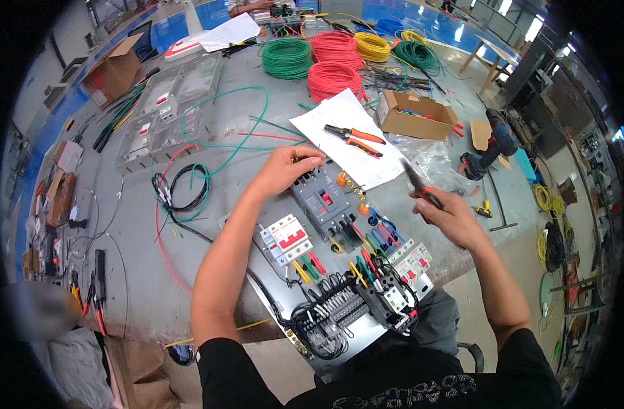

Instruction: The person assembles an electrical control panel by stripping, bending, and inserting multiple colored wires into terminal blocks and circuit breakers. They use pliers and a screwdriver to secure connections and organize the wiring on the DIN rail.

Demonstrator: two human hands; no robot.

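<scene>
My left hand (pixel 285 168) is at the far end of a grey moulded-case circuit breaker (pixel 323 199) with a red toggle. Its fingers are pinched together over the terminals, and what lies between them is too small to make out. A thin green wire (pixel 265 109) loops across the table and passes close to these fingers. In my right hand (pixel 452 217), raised right of the breaker, is a pair of pliers (pixel 424 191) with red and black handles, its dark jaws pointing away from me. The breaker sits on a metal mounting plate (pixel 271 298) leaning toward my lap.
The plate also carries a white breaker (pixel 286 238) with red levers and bundled black wiring (pixel 319 320). Orange-handled wire strippers (pixel 356 140) lie on white paper (pixel 325 117). Farther off are wire coils (pixel 334 82), a cardboard box (pixel 414 116), a cordless drill (pixel 493 144) and clear enclosures (pixel 163 126).
</scene>
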